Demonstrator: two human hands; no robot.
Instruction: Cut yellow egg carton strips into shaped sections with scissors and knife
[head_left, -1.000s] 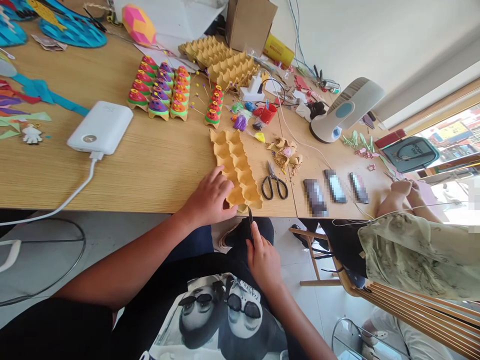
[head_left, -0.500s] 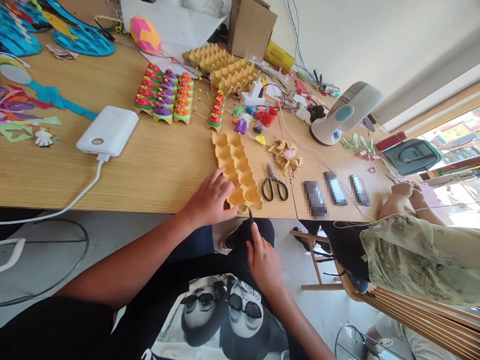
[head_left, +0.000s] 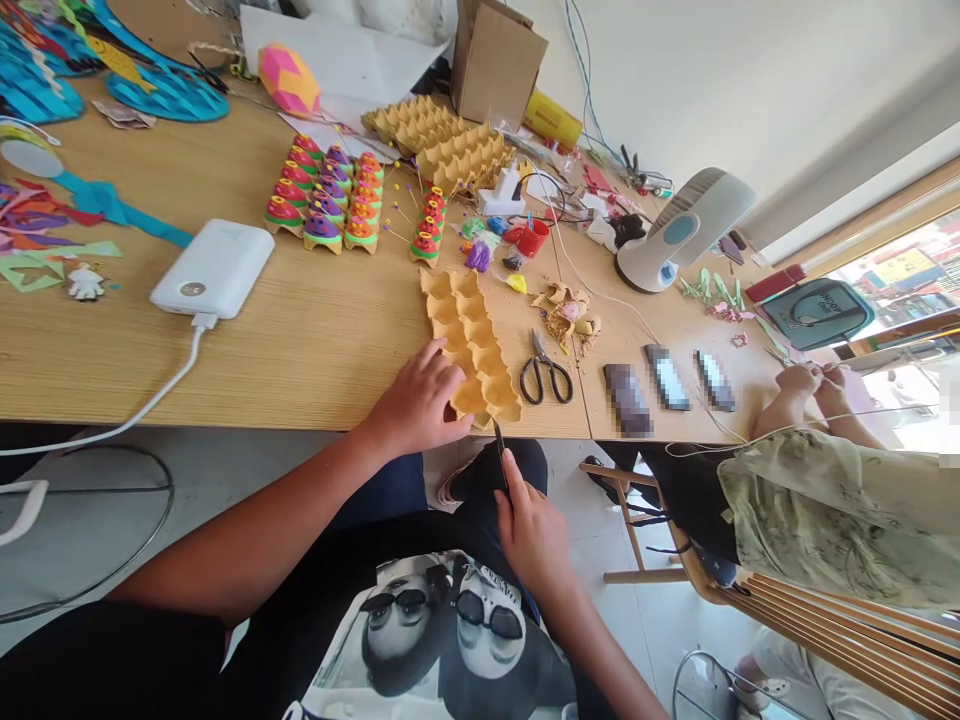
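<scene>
A yellow-brown egg tray (head_left: 471, 335), two cups wide, lies on the table with its short end at the front edge. My left hand (head_left: 420, 395) grips its near left side, thumb along the near end and fingers over the cups. Below that end, my right hand (head_left: 532, 530) is closed around a slim dark knife (head_left: 501, 455), index finger stretched along it. The knife's tip meets the near edge of the tray; how deep it goes I cannot tell. Black-handled scissors (head_left: 546, 370) lie just right of the tray.
Painted egg-cup rows (head_left: 324, 198) stand behind, near more egg trays (head_left: 442, 140). A white power bank (head_left: 214, 268) with a cable lies left. Phones (head_left: 628, 398), carton scraps (head_left: 566, 315) and a white fan (head_left: 682, 230) are right. A co-worker's hands (head_left: 814, 385) are far right.
The right hand and knife have drawn slightly down from the tray's near edge. My left hand keeps its hold on the tray. The whole view has shifted a little.
</scene>
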